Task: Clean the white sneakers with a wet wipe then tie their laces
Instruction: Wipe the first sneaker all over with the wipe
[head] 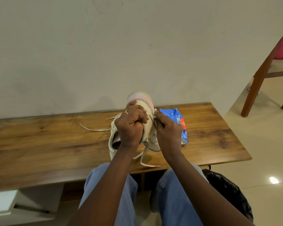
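Note:
A white sneaker [141,101] with a pink sole edge stands on its heel above the wooden table [55,136], toe up. My left hand [131,126] grips its upper, thumb side toward the toe. My right hand [168,128] pinches a small white wet wipe [155,112] against the sneaker's right side. A second white sneaker [113,141] lies on the table behind my left wrist, partly hidden. Loose laces [95,129] trail left across the table, and others [145,160] hang down toward the front edge.
A blue wet wipe pack [178,118] lies on the table just right of my right hand. The wall stands close behind the table. A black plastic bag [227,190] sits on the floor at right. Wooden chair legs [258,82] stand at far right.

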